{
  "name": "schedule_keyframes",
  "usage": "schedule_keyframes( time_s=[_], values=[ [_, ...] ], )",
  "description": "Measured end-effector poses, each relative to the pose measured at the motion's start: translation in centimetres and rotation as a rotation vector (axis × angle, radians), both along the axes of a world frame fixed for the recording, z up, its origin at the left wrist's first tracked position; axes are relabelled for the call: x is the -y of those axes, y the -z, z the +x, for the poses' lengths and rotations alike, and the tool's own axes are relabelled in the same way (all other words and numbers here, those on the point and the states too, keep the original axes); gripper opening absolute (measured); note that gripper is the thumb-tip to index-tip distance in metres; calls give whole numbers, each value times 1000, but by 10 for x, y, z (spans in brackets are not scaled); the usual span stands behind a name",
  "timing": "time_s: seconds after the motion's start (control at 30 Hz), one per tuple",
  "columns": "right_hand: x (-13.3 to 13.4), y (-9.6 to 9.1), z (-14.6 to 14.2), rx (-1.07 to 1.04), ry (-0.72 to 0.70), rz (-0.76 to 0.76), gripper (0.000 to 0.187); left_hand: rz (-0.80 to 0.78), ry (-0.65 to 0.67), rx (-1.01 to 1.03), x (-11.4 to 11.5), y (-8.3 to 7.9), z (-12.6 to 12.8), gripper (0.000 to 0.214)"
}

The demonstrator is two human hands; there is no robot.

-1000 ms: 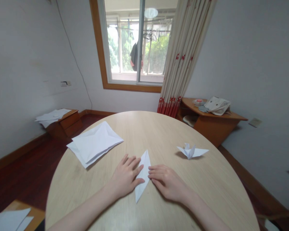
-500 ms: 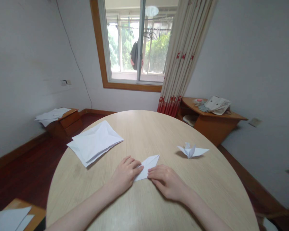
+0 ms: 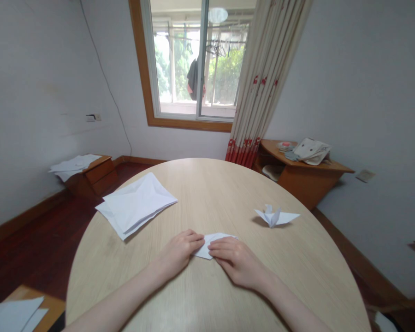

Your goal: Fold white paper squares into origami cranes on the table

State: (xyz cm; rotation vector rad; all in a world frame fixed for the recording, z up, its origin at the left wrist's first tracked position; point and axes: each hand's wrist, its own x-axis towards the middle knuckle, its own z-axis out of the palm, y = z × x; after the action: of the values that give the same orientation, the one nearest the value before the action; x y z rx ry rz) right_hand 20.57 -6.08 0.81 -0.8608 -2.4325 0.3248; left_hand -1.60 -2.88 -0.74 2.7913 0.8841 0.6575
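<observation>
A folded piece of white paper [image 3: 203,251] lies on the round table between my hands. My left hand [image 3: 180,251] is closed on its left end, fingers pressed together on the edge. Over its right part rests my right hand [image 3: 238,263], with the fingertips pressed on the paper and the thumb tucked below. The paper's far tip shows just past my right knuckles; much of its right side is hidden. To the right stands a folded paper crane [image 3: 272,218], apart from both hands.
Several white sheets [image 3: 138,203] are stacked on the left of the round wooden table [image 3: 207,184]. Beyond the table are a corner cabinet [image 3: 307,177] with a cloth bag and a low drawer unit [image 3: 102,177] with papers. More paper [image 3: 12,316] lies at lower left.
The folded paper has turned clockwise, its tip now pointing right instead of away from me. My right hand has slid farther over it; my left hand has shifted slightly.
</observation>
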Motion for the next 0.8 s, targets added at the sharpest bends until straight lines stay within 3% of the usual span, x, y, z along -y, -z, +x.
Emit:
schedule_keyframes(
  time_s=[0.33, 0.6, 0.8],
  values=[
    [-1, -1, 0, 20, 43, 41, 23, -51, 26, -11, 3, -6, -3, 36],
    [1, 5, 0, 36, 62, -71, 25, -8, 21, 36, 1, 0, -5, 29],
    [1, 4, -2, 32, 91, -140, 20, -121, -3, 77, 9, -14, -2, 17]
  ],
)
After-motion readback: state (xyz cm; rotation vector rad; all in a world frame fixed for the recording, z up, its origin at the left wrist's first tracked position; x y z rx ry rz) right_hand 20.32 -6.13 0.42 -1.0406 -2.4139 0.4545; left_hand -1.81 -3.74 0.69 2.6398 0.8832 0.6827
